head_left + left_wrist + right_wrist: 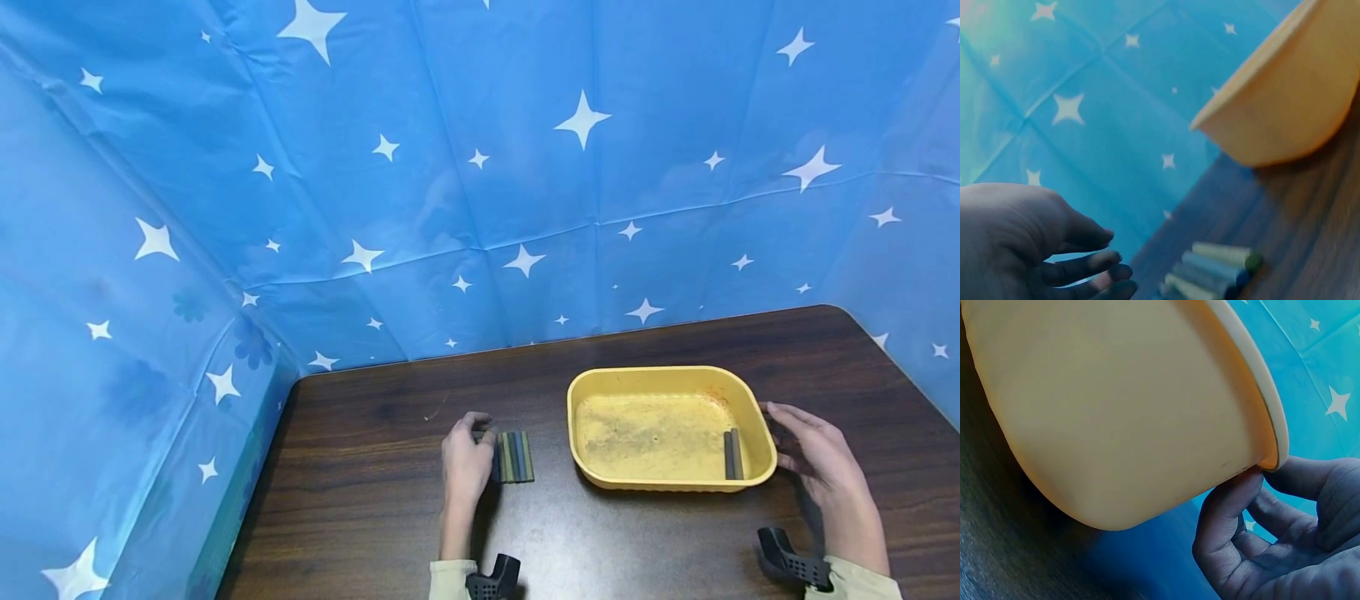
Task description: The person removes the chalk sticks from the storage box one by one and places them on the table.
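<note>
Toward the middle of the table, my left hand (468,457) hovers at the left end of a row of short chalk-like sticks (517,457), green and blue, lying side by side. The left wrist view shows that hand (1054,250) with loosely bent fingers and nothing between them, beside the sticks (1216,269). On the other side, my right hand (821,454) holds the right end of a yellow plastic tub (675,485). Its bent fingers (1225,503) meet the tub (1122,419) just under the rim. Two darker sticks (732,454) lie inside the tub, near its right end.
Everything stands on a dark wood-grain table (360,467). A blue sheet with white stars (480,208) hangs behind the table and along its sides. Black wrist mounts (495,577) sit at both sleeves.
</note>
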Action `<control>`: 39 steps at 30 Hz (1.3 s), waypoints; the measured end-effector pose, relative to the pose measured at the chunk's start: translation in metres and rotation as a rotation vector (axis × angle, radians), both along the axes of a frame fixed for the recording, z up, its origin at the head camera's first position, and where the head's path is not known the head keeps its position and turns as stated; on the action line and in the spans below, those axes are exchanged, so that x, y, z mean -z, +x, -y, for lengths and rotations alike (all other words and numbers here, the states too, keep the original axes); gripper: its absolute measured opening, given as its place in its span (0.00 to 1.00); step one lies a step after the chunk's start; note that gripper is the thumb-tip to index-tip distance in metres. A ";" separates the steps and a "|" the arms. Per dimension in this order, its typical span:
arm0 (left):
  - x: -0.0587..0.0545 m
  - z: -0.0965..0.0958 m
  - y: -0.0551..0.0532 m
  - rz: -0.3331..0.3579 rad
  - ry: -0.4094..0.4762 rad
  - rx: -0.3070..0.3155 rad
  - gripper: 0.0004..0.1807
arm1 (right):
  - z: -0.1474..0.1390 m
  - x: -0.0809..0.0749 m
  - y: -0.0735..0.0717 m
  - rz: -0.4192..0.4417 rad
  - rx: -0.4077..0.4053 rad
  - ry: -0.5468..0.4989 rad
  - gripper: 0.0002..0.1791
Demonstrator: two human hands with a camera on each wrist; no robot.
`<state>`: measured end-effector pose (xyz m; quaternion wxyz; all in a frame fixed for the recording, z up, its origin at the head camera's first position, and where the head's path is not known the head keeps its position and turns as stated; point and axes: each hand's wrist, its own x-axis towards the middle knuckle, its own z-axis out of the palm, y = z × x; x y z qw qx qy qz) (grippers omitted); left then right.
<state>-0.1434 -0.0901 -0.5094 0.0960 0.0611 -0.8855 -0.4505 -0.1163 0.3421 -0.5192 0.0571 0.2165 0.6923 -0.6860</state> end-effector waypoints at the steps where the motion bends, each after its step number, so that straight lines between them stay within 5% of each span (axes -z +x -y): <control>1: -0.003 -0.002 0.000 -0.009 0.019 0.006 0.09 | 0.000 0.000 0.000 0.000 -0.003 0.008 0.38; 17: -0.044 -0.075 -0.003 -0.091 0.230 0.237 0.09 | -0.001 0.002 0.000 0.017 -0.001 0.026 0.40; 26: -0.043 -0.105 -0.004 -0.025 0.323 0.294 0.10 | 0.000 0.000 0.002 0.005 -0.001 0.022 0.29; 32: -0.039 -0.126 -0.005 -0.015 0.301 0.325 0.10 | -0.001 -0.002 0.002 -0.004 0.018 -0.038 0.06; 39: -0.031 -0.157 -0.006 0.049 0.253 0.398 0.09 | -0.001 -0.006 0.001 -0.002 0.011 -0.053 0.06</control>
